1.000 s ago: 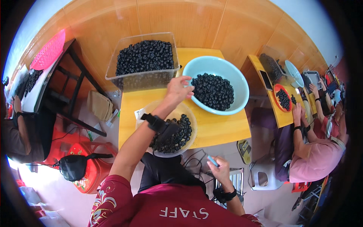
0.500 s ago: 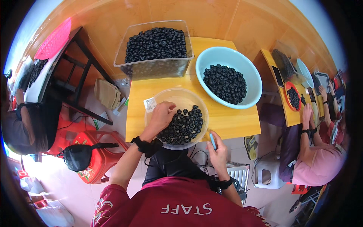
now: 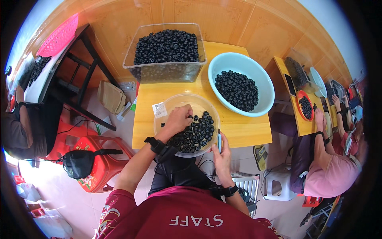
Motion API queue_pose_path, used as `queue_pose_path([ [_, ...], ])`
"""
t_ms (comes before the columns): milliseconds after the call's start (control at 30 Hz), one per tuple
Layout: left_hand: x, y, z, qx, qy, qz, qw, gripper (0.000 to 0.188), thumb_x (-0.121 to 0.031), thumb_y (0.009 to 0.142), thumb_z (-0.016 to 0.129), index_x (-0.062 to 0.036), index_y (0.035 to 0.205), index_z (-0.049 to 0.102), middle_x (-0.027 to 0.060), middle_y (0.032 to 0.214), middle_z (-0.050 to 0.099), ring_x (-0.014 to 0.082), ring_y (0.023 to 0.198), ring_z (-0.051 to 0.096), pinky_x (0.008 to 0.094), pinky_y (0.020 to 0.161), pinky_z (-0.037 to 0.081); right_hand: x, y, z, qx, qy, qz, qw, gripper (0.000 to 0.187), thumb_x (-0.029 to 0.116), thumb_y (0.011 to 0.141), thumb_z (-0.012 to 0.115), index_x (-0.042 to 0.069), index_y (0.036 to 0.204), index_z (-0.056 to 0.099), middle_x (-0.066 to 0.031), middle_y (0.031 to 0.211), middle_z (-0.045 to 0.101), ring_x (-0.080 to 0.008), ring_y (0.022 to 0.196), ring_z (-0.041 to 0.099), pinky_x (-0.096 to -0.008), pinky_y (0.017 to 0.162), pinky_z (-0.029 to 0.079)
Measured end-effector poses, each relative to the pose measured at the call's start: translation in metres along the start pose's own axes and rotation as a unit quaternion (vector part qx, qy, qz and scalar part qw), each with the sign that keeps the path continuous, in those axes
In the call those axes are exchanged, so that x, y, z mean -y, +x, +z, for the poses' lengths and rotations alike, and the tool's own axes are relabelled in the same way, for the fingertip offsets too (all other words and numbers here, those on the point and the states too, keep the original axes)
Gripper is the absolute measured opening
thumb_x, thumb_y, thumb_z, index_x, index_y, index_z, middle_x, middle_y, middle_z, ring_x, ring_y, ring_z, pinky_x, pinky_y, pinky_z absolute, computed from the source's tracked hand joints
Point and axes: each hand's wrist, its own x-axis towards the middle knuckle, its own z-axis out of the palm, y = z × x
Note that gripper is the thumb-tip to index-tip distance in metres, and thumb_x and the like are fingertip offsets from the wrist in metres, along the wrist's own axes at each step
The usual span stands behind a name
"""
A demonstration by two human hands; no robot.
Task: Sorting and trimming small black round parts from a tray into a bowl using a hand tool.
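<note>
Left hand in clear bowl of black ring parts; right hand at table edge.
Left hand (image 3: pixel 179 119) rests among black rings (image 3: pixel 197 133) in clear bowl (image 3: pixel 167 105). Right hand (image 3: pixel 222 153) holds a slim blue tool (image 3: pixel 219 140) beside the bowl on yellow table (image 3: pixel 242 129).

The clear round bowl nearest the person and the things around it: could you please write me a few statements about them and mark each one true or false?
1. The left hand is inside the clear round bowl, among the small black round pieces. True.
2. The right hand rests in the light blue bowl. False: it is at the table's near edge, holding a slim tool beside the clear bowl.
3. The clear rectangular bin is empty. False: it is heaped with black pieces.
4. The light blue bowl sits to the right of the clear round bowl on the yellow table. True.
5. A red stool stands left of the table. True.
</note>
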Motion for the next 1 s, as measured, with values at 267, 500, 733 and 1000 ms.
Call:
queue_pose_path([
  [267,-0.046,-0.038,-0.049,0.066,-0.464,-0.11,0.877,0.016,-0.001,0.078,0.062,-0.0007,0.094,0.056,0.0036,0.091,0.059,0.0166,0.084,0.062,0.026,0.073,0.051,0.001,0.006,-0.012,-0.049,-0.069,-0.074,0.994,0.049,0.005,0.087,0.054,0.003,0.133,0.038,-0.0048,0.091,0.059,-0.0099,0.076,0.054,-0.0237,0.068,0.044],
  [500,-0.039,-0.075,-0.033,0.083,-0.651,-0.143,0.741,0.029,-0.004,0.084,0.062,-0.0004,0.112,0.055,0.0069,0.102,0.059,0.0162,0.091,0.06,0.0245,0.075,0.051,0.046,0.007,-0.004,0.017,-0.155,-0.221,0.963,0.027,0.007,0.086,0.055,-0.001,0.112,0.059,-0.0042,0.082,0.059,-0.0121,0.07,0.053,-0.0248,0.064,0.043],
  [733,-0.036,-0.088,-0.025,0.067,-0.704,-0.121,0.696,0.023,-0.002,0.086,0.059,-0.0022,0.108,0.057,0.0036,0.098,0.061,0.0125,0.085,0.062,0.0232,0.075,0.051,0.071,0.002,0.013,0.102,-0.255,-0.279,0.92,0.022,0.007,0.081,0.062,0.005,0.103,0.065,-0.0087,0.066,0.054,-0.0193,0.052,0.053,-0.0307,0.049,0.041],
  [1000,-0.035,-0.09,-0.022,0.06,-0.725,-0.113,0.676,0.024,-0.004,0.083,0.062,-0.0029,0.106,0.056,0.0069,0.1,0.059,0.0143,0.088,0.058,0.0251,0.076,0.05,0.072,0.003,0.015,0.1,-0.288,-0.326,0.895,0.025,0.01,0.08,0.064,0.007,0.105,0.065,-0.0084,0.065,0.053,-0.0231,0.052,0.054,-0.0329,0.049,0.042],
])
